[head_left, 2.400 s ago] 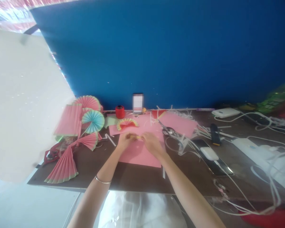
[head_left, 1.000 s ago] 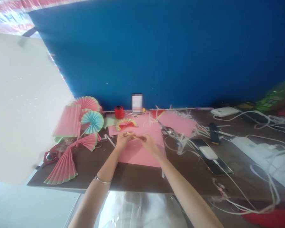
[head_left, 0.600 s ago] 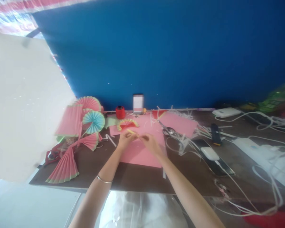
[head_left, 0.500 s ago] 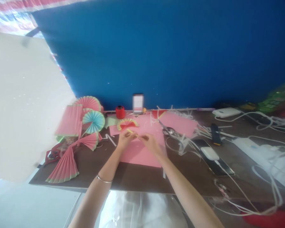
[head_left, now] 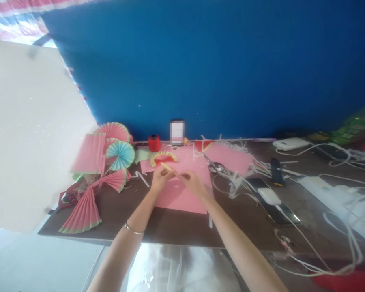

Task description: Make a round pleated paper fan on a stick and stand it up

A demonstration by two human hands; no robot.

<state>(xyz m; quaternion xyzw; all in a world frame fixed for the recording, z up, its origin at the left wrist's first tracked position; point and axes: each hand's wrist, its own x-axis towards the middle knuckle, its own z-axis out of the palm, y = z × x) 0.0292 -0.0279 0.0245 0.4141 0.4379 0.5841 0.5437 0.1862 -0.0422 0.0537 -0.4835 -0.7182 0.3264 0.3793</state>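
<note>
Pleated fans (head_left: pixel 120 155) looked finished; the left hand (head_left: pixel 161 179) pinched an unfinished-looking yellow strip (head_left: pixel 166 166) beside the right hand (head_left: pixel 192 182), whose grip was unclear.

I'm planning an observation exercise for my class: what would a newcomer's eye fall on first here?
Probably the blue panel filling the upper view. Next, the turquoise pleated fan among pink ones at the left of the table. Then, centrally, the left hand holding a small yellow piece, with the right hand close beside it, above a pink sheet.
</note>
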